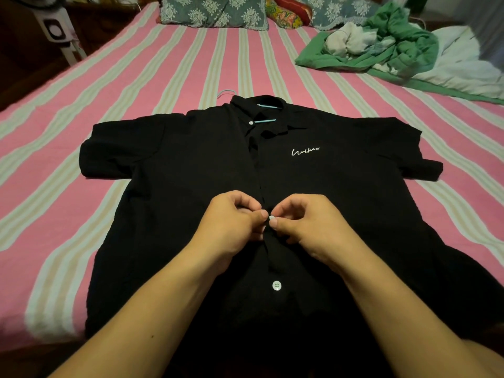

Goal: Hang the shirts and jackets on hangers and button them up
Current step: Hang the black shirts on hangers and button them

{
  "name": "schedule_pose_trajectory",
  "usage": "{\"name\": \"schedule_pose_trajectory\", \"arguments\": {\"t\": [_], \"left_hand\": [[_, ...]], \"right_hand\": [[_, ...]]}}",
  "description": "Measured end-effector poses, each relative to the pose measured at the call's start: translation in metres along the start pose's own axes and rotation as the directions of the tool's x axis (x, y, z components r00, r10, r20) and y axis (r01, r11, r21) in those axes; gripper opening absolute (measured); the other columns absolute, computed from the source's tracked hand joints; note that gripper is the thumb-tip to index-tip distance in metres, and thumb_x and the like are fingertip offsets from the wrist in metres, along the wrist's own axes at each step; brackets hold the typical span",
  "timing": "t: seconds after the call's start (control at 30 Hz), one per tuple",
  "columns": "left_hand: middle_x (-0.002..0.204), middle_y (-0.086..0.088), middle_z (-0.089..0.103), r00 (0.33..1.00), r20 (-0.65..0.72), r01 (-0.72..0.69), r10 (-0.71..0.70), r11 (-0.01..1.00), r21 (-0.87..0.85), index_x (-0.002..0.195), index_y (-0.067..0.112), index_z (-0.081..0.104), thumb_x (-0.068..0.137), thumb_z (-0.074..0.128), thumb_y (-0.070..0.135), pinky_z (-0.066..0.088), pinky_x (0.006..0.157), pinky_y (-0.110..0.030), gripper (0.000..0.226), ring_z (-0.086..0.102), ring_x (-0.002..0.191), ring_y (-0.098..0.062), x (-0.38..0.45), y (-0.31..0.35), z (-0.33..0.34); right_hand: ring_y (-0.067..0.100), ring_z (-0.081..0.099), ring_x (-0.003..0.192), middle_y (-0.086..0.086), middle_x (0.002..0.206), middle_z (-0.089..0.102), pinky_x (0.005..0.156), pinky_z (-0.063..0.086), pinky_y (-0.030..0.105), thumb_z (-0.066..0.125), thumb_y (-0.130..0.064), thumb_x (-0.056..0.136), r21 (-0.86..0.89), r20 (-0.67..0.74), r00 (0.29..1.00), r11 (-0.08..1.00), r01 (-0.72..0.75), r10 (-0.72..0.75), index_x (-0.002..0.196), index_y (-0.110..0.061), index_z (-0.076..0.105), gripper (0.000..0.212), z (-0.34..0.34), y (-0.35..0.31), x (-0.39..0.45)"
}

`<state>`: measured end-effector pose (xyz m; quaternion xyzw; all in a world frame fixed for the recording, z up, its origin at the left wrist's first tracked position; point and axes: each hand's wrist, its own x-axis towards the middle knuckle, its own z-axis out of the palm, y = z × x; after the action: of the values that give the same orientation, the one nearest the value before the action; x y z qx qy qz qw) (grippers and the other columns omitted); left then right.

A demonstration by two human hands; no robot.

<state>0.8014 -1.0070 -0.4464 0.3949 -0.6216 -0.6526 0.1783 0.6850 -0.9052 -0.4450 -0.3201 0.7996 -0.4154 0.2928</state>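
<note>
Head view: buttoning step in hand. Black shirt (207, 170) lies flat, front up, on the striped bed (152, 66), collar at 12 o'clock, hem at 6 o'clock toward the person. Hanger (263, 121) is already inside; a teal bar shows in the open neck and a pale hook pokes out past the collar at 12. Both hands meet on the placket at mid-shirt. Left hand (231, 227) has fingers curled, thumb and forefinger pinching the placket edge just at 9 o'clock of the mid button (271, 218). Right hand (308, 227) is likewise curled, thumb and forefinger tips pinching fabric right at the button, touching it from 3 o'clock. The button sits between the two sets of fingertips, white face showing; cannot tell if it is fully through its hole. Lower button (276, 285) at 6 o'clock of the hands looks fastened, between the forearms. Collar button (251, 122) at 12 o'clock looks undone, and the placket above the hands gapes slightly, so the upper ones probably remain. Judged roughly halfway on this shirt. Next move likely calls for seating this button flat, then shifting both pinches up the placket toward 12 o'clock, lining hole over button. At 1–2 o'clock, well apart, a clothes pile (381, 42), green and white, probably waits for hanging.
</note>
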Motion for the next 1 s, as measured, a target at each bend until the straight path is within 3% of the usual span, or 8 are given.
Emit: {"name": "schedule_pose_trajectory", "arguments": {"t": [0.13, 0.2, 0.33, 0.5, 0.63, 0.77, 0.83, 1.0], "left_hand": [[0.062, -0.004, 0.064, 0.998, 0.01, -0.054, 0.054, 0.998, 0.017, 0.085, 0.01, 0.052, 0.092, 0.069, -0.001, 0.051, 0.053, -0.023, 0.022, 0.061, 0.057, -0.01, -0.001, -0.002, -0.002], [0.074, -0.009, 0.07, 0.992, -0.017, -0.116, 0.122, 0.975, 0.19, 0.08, 0.014, 0.051, 0.091, 0.071, 0.006, 0.049, 0.055, -0.028, 0.024, 0.06, 0.056, -0.009, 0.0, -0.006, -0.002], [0.077, 0.004, 0.061, 0.943, 0.032, -0.26, 0.33, 0.677, 0.688, 0.081, 0.025, 0.049, 0.092, 0.065, 0.02, 0.049, 0.063, -0.035, 0.02, 0.058, 0.072, -0.014, -0.003, -0.008, 0.003], [0.099, 0.01, 0.065, 0.973, 0.198, -0.23, 0.117, 0.456, 0.86, 0.105, 0.033, 0.065, 0.097, 0.061, 0.041, 0.054, 0.08, -0.035, 0.012, 0.061, 0.093, -0.012, -0.005, 0.002, -0.008], [0.091, 0.015, 0.069, 0.966, 0.027, -0.199, 0.259, 0.668, 0.717, 0.099, 0.028, 0.075, 0.099, 0.058, 0.032, 0.049, 0.08, -0.028, 0.017, 0.063, 0.092, -0.007, 0.007, 0.038, -0.028], [0.102, 0.005, 0.074, 0.926, -0.004, -0.298, 0.377, 0.739, 0.604, 0.099, 0.025, 0.077, 0.093, 0.056, 0.011, 0.047, 0.085, -0.024, 0.026, 0.067, 0.099, -0.013, 0.093, 0.075, -0.017], [0.11, -0.001, 0.073, 0.911, 0.048, -0.325, 0.41, 0.641, 0.695, 0.104, 0.022, 0.076, 0.092, 0.052, 0.009, 0.048, 0.085, -0.027, 0.03, 0.066, 0.103, -0.02, 0.148, 0.083, -0.015], [0.137, -0.002, 0.054, 0.805, 0.427, -0.516, 0.412, 0.13, 0.847, 0.133, 0.027, 0.06, 0.09, 0.06, 0.014, 0.047, 0.101, -0.045, 0.045, 0.055, 0.125, -0.029, 0.268, 0.099, -0.028]], "right_hand": [[0.007, 0.063, 0.059, 0.0, 0.067, 0.07, 0.053, 0.049, 0.019, 0.073, -0.017, 0.09, 0.032, 0.056, 0.996, 0.997, -0.066, 0.064, 0.082, -0.017, 0.073, 0.009, -0.001, -0.001, 0.001], [0.007, 0.06, 0.059, -0.001, 0.068, 0.068, 0.052, 0.045, 0.018, 0.07, -0.015, 0.092, 0.046, 0.132, 0.986, 0.993, -0.105, 0.098, 0.08, -0.015, 0.072, 0.013, -0.004, -0.001, 0.003], [0.009, 0.055, 0.056, 0.001, 0.066, 0.064, 0.052, 0.042, 0.022, 0.066, -0.009, 0.093, 0.101, 0.238, 0.951, 0.969, -0.225, 0.196, 0.076, -0.012, 0.069, 0.017, -0.007, -0.002, 0.011], [0.014, 0.064, 0.085, -0.007, 0.09, 0.068, 0.07, 0.05, 0.028, 0.069, -0.032, 0.091, -0.552, 0.066, 0.985, 0.828, -0.097, 0.159, 0.086, -0.035, 0.076, 0.01, -0.003, -0.014, 0.009], [0.019, 0.064, 0.101, -0.004, 0.101, 0.071, 0.081, 0.049, 0.03, 0.061, -0.033, 0.096, -0.443, -0.159, 0.987, 0.895, -0.051, -0.022, 0.091, -0.034, 0.074, 0.014, -0.032, -0.043, 0.018], [0.022, 0.067, 0.104, -0.001, 0.111, 0.073, 0.097, 0.053, 0.037, 0.058, -0.01, 0.092, -0.472, -0.041, 0.994, 0.879, 0.067, -0.098, 0.097, -0.032, 0.074, 0.028, -0.034, -0.067, 0.104], [0.026, 0.067, 0.104, 0.003, 0.123, 0.067, 0.095, 0.054, 0.04, 0.055, -0.006, 0.09, -0.518, -0.026, 0.988, 0.847, 0.118, -0.154, 0.116, -0.03, 0.07, 0.038, -0.033, -0.066, 0.157], [0.038, 0.057, 0.114, 0.006, 0.151, 0.025, 0.098, 0.05, 0.045, 0.067, -0.033, 0.092, -0.799, 0.11, 0.975, 0.567, 0.202, -0.193, 0.15, -0.038, 0.038, 0.066, -0.048, -0.037, 0.258]]}}
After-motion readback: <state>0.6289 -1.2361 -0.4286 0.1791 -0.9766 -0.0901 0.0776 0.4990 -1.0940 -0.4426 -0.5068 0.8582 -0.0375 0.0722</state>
